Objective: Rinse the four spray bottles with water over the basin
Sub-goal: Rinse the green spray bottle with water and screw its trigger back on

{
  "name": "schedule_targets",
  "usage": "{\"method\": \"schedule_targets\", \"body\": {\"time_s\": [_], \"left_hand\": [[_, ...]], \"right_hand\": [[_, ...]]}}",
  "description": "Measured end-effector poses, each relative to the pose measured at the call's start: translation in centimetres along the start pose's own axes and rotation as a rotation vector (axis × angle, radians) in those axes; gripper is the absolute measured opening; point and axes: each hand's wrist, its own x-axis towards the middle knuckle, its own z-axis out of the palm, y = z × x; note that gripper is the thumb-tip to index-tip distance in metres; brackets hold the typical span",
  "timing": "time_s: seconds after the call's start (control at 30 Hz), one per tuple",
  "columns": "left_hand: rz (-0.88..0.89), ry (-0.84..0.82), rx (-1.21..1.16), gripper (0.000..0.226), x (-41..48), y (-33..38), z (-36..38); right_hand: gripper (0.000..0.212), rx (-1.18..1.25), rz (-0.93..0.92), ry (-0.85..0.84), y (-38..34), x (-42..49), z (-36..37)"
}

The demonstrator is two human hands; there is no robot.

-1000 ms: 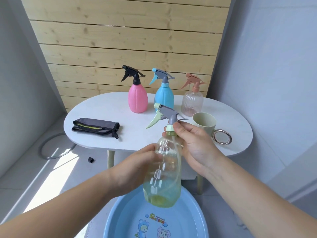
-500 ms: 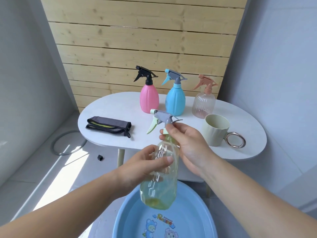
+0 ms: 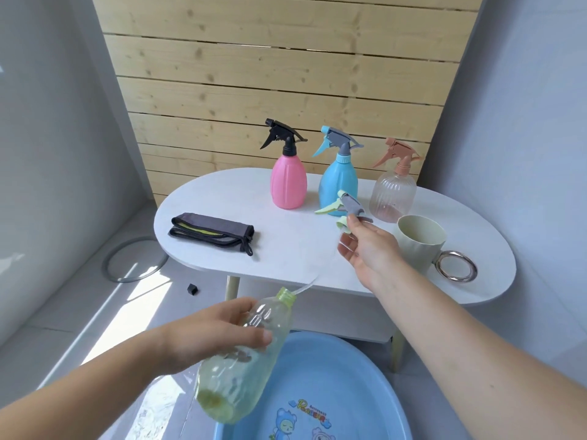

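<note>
Tilted over the basin, the green bottle sits clasped in the grip of the left hand, neck pointing far-right, toward the right hand pinching the detached spray head — dip tube trailing to the mouth.

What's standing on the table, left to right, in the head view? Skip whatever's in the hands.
folded grey cloth → pink spray bottle → blue spray bottle → clear spray bottle with peach trigger → pale green mug with ring handle
</note>
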Motion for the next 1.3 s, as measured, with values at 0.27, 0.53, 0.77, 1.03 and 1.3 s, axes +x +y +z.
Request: {"method": "schedule_targets", "body": {"time_s": [0.27, 0.53, 0.77, 1.03, 1.3], "left_hand": [[0.126, -0.095, -0.255, 0.070, -1.6, 0.6, -2.2], [0.255, 0.174, -0.182, 0.062, 0.4, 1.8, 0.6], [0.264, 0.227, -0.189, 0.059, 2.4, 2.2, 2.2], [0.266, 0.252, -0.186, 0.055, 3.2, 3.2, 3.2], [0.257, 0.275, -0.147, 0.055, 2.4, 2.0, 2.6]], "right_hand": [[0.014, -0.150, -0.039, 0.087, 1.0, 1.5, 0.4], [0.004, -0.329, -0.039, 0.152, 1.6, 1.6, 0.6], [0.027, -0.540, -0.119, 0.113, 1.4, 2.0, 0.4], [0.022, -0.660, -0.143, 0.016, 0.6, 0.0, -0.3], [0.024, -0.778, -0.220, -0.108, -0.8, -5.9, -1.9]]}}
